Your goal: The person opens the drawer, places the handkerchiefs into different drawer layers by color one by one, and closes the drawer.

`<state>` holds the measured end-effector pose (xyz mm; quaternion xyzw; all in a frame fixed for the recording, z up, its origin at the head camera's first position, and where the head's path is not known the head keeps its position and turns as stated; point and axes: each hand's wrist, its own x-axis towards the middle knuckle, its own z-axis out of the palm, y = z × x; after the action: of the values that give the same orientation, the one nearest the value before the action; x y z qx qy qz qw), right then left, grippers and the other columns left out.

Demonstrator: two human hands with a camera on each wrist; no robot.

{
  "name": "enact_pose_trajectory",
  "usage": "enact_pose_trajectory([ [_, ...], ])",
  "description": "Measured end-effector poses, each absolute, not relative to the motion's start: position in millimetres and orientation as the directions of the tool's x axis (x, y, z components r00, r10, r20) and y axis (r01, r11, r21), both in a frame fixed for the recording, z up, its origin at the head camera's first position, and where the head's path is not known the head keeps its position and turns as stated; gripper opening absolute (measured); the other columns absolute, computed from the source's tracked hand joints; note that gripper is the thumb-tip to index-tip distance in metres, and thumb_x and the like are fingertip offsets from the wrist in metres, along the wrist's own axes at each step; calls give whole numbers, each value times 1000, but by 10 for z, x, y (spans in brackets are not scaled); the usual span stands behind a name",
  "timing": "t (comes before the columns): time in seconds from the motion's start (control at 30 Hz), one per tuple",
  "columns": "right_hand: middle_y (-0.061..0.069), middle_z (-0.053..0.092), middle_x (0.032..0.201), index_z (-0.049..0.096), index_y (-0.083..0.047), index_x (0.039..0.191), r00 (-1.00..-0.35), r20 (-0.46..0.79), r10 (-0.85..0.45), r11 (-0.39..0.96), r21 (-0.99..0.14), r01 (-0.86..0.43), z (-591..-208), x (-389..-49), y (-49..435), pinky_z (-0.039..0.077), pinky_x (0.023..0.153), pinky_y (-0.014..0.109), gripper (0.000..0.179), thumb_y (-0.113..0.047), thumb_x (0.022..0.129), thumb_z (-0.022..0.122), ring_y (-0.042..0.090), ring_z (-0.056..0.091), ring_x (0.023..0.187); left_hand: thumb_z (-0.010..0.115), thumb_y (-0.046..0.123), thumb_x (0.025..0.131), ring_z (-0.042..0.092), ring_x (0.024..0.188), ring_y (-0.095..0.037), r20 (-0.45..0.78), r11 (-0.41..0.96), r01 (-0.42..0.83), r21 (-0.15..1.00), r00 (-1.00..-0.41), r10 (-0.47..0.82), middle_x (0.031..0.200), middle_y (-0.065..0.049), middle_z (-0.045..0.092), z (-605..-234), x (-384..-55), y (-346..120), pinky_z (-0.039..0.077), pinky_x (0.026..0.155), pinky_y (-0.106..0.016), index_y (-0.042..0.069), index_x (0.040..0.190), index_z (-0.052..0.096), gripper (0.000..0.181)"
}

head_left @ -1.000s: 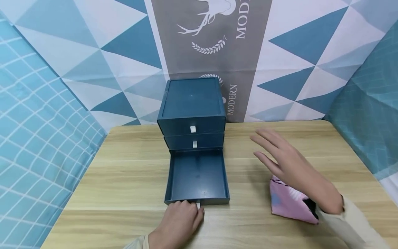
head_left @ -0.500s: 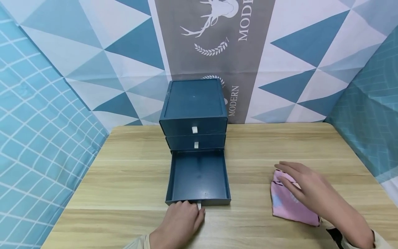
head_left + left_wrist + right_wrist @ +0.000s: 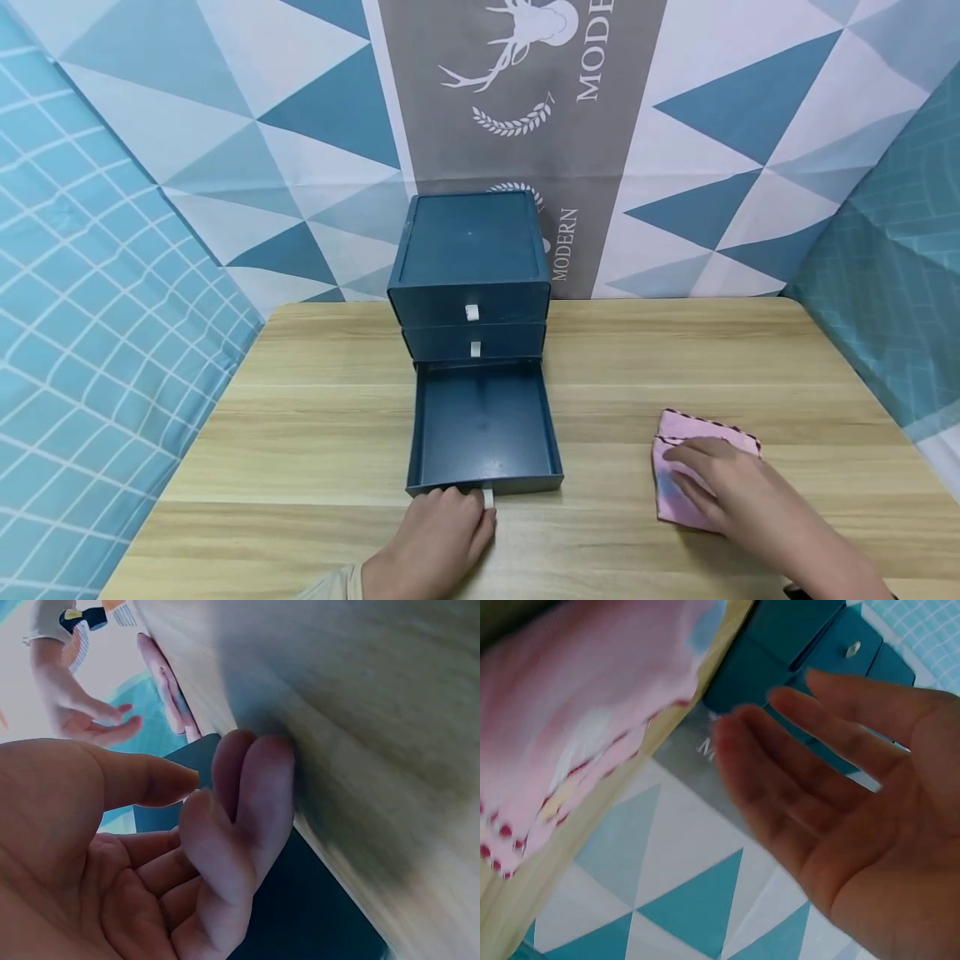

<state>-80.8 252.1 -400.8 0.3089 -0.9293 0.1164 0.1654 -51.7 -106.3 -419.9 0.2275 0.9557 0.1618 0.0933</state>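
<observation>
A dark blue chest of drawers (image 3: 468, 237) stands against the back of the table, its bottom drawer (image 3: 483, 425) pulled out with nothing inside. My left hand (image 3: 431, 542) is at that drawer's front edge, its curled fingers and thumb pinching the white pull tab (image 3: 488, 498). In the left wrist view the fingers (image 3: 217, 885) hide the tab. My right hand (image 3: 738, 492) hovers close over a folded pink cloth (image 3: 678, 475) with dark patterned edging, lying on the right. Its fingers are loosely bent and hold nothing; the right wrist view shows the cloth (image 3: 577, 712) beside them.
Two upper drawers with white tabs (image 3: 472, 312) are closed. The wooden table (image 3: 315, 433) has a patterned backdrop (image 3: 510, 150) behind it and a blue checked cloth wall (image 3: 97, 317) on its left. A teal curtain (image 3: 877, 308) hangs at the right.
My right hand has come down and toward me, from the space beside the drawers to just over the pink cloth. The left hand stays at the tab; the view has shifted slightly.
</observation>
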Motion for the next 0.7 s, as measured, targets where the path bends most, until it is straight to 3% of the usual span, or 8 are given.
enact_pose_trajectory([
  [0.1, -16, 56, 79, 66, -21, 82, -784, 265, -561, 785, -132, -606, -4070, -777, 2513, 51, 60, 30, 23, -6, 74, 82, 4, 53, 70, 54, 28, 102, 40, 45, -4, -100, 843, 407, 353, -879, 466, 51, 9, 42, -4202, -515, -1063, 35, 40, -24, 16, 66, 61, 39],
  [0.2, -16, 45, 73, 60, -21, 75, -828, 116, -549, 813, -155, -561, -4128, -751, 2520, 41, 54, 26, 28, -3, 73, 81, 2, 39, 63, 52, 34, 104, 40, 45, -3, -104, 846, 400, 353, -881, 461, 51, 9, 41, -4210, -522, -1061, 35, 40, -24, 16, 67, 61, 42],
  [0.4, -6, 50, 81, 63, -15, 88, -887, -106, -450, 888, -158, -431, -4196, -718, 2464, 45, 60, 31, 25, -17, 74, 85, 10, 46, 70, 48, 38, 105, 40, 44, -5, -83, 861, 394, 321, -894, 440, 49, 10, 40, -4244, -532, -1060, 33, 38, -25, 20, 60, 53, 49],
  [0.53, 0, 48, 82, 61, -8, 89, -893, -102, -439, 895, -138, -424, -4247, -712, 2373, 45, 58, 35, 32, -19, 71, 84, 17, 48, 72, 52, 32, 103, 39, 43, -7, -44, 882, 381, 277, -912, 408, 49, 9, 40, -4263, -542, -1058, 31, 38, -26, 19, 56, 52, 49],
  [0.7, 6, 44, 76, 53, -5, 78, -910, -27, -414, 908, -81, -410, -4312, -707, 2221, 43, 52, 36, 24, 7, 67, 70, 24, 46, 68, 54, 30, 102, 37, 43, -7, -42, 886, 370, 280, -917, 396, 48, 9, 39, -4267, -557, -1056, 30, 37, -26, 19, 54, 50, 49],
])
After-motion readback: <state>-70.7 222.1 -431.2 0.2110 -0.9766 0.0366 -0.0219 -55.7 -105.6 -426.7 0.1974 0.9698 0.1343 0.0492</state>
